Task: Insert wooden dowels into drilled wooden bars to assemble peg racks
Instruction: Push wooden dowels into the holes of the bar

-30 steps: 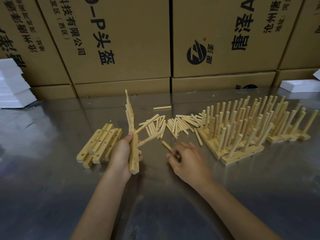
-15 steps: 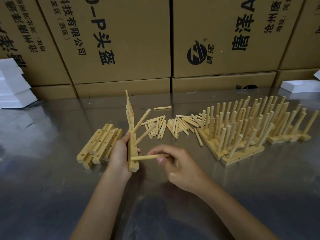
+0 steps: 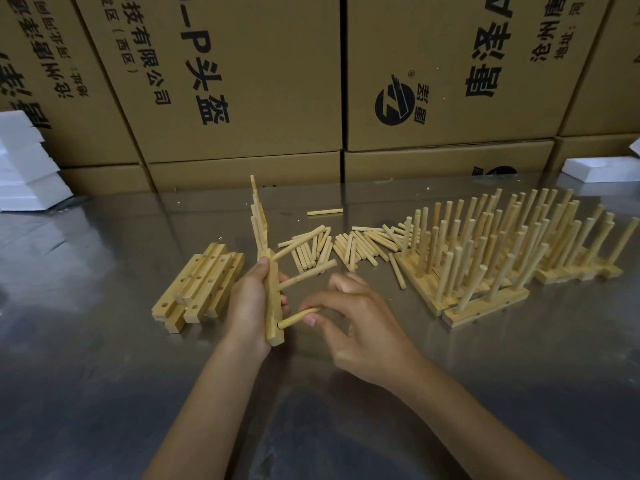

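- While the drilled bar (image 3: 272, 299) is gripped upright in the left hand (image 3: 250, 303), a dowel (image 3: 298, 316) is pinched by the right hand (image 3: 360, 327), its tip at the bar's lowest hole.
- Two dowels (image 3: 304, 256) are already seated higher on the bar.
- Insertion of the third peg is judged to be the step in hand; a straight push along the hole's axis is called for next.
- Loose dowels (image 3: 349, 244) are piled beyond the bar, undrilled-looking spare bars (image 3: 201, 289) lie to its left, finished racks (image 3: 502, 258) to its right.
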Demonstrator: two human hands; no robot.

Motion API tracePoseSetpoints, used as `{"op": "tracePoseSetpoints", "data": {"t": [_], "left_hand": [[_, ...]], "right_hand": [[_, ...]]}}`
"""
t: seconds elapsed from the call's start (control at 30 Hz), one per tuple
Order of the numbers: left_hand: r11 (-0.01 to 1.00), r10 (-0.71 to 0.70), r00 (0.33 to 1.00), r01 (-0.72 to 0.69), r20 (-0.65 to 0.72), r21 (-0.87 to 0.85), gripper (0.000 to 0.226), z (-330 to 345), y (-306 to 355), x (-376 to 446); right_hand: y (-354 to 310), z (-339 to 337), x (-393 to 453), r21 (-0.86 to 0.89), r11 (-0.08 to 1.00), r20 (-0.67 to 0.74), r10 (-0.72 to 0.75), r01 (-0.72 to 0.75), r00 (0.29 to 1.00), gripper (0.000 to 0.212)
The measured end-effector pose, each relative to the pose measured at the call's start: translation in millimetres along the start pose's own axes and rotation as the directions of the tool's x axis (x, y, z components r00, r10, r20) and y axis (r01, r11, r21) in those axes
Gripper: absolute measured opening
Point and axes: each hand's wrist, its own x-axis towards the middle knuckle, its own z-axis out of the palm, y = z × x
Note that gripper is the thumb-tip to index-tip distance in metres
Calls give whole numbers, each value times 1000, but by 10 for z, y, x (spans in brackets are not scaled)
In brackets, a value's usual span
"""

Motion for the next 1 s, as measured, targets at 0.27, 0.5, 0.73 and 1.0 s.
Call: {"op": "tracePoseSetpoints", "data": {"t": [0.27, 0.5, 0.73, 1.0], "left_hand": [[995, 91, 995, -90, -40, 39, 34, 75, -59, -34], [995, 92, 996, -92, -17, -28, 33, 57, -28, -50], [995, 96, 994, -97, -42, -26, 31, 42, -11, -23], [973, -45, 998, 55, 52, -223, 26, 33, 9, -32]], "right_hand": [[-9, 20, 11, 4, 998, -17, -63, 63, 998, 12], [34, 40, -21, 127, 989, 9, 69, -70, 998, 7], [59, -93, -28, -271, 962, 209, 22, 36, 978, 4], [-170, -9, 4, 594, 763, 109, 236, -254, 966, 4]]}}
